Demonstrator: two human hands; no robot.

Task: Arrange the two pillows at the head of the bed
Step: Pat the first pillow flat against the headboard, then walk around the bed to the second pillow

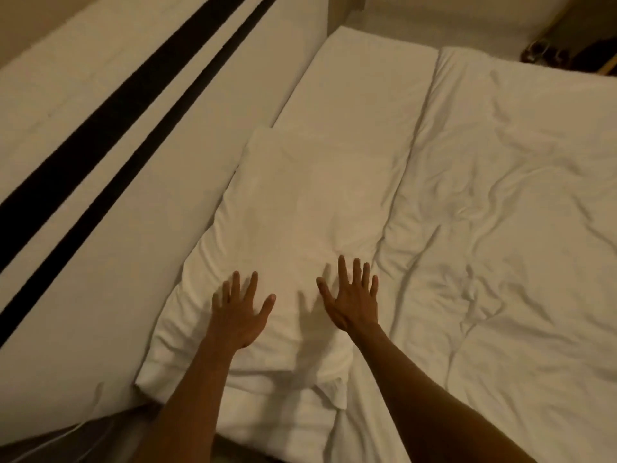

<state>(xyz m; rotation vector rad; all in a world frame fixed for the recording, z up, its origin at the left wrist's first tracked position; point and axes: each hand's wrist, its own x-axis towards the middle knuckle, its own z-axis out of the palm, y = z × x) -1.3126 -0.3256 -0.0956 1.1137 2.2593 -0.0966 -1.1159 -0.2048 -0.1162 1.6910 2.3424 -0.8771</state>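
Observation:
A white pillow (293, 212) lies flat at the head of the bed, along the padded headboard (100, 202). Both my hands hover over or rest on its near end with fingers spread. My left hand (240, 310) is over the pillow's left part and holds nothing. My right hand (350, 295) is near the pillow's right edge, next to the duvet, also with nothing in it. Beyond the pillow a flat white area (360, 85) continues along the headboard; I cannot tell whether it is the second pillow or bare sheet.
A rumpled white duvet (500, 212) covers the bed to the right. The cream headboard on the left carries two dark stripes (110, 121). Dark objects on a wooden surface (567, 58) sit past the far corner of the bed.

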